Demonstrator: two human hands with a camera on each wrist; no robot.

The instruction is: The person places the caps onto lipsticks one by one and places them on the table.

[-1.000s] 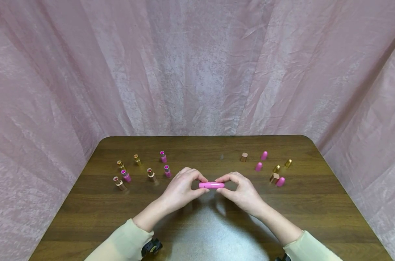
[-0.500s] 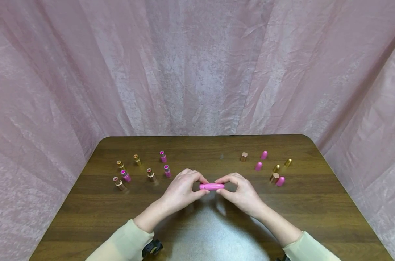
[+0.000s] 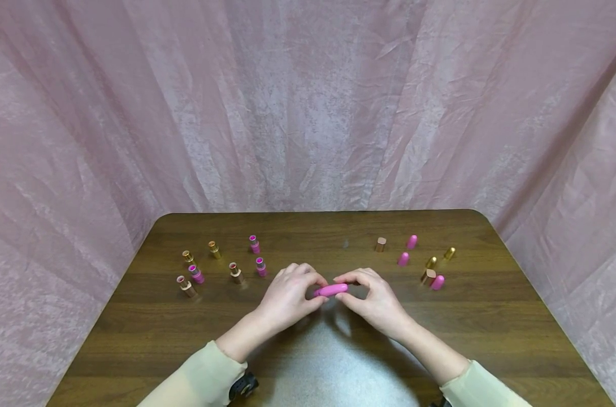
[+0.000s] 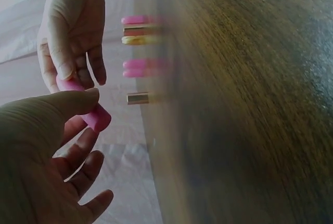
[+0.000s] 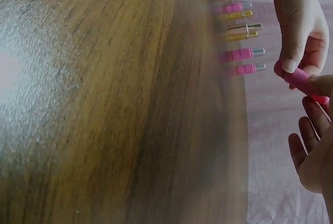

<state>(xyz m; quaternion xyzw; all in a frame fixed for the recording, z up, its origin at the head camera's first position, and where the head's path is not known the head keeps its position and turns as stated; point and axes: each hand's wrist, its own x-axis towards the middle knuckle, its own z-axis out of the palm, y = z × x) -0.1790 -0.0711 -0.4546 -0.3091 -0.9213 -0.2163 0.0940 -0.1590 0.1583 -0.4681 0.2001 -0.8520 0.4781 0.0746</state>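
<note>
A pink lipstick tube [image 3: 331, 290] is held between both hands above the middle of the table, its rounded cap end toward the right. No silver collar shows along it. My left hand [image 3: 290, 297] pinches its left end with thumb and index finger. At the other end, my right hand [image 3: 378, 301] pinches the cap, also with thumb and fingertip. In the left wrist view the pink lipstick tube [image 4: 99, 118] slants between the two thumbs. From the right wrist, the same lipstick tube [image 5: 297, 79] is partly covered by fingers.
Uncapped lipstick bases stand on the left: gold [image 3: 214, 250], pink [image 3: 261, 267] and rose-gold [image 3: 235, 273]. On the right stand loose caps in pink [image 3: 403, 259], gold [image 3: 449, 254] and rose-gold [image 3: 381, 245]. Pink curtains [image 3: 308, 113] hang behind the wooden table [image 3: 308, 232].
The lipstick has tilted slightly, its right end now higher than its left. My left hand has turned a little and moved slightly to the right; the right hand has hardly moved.
</note>
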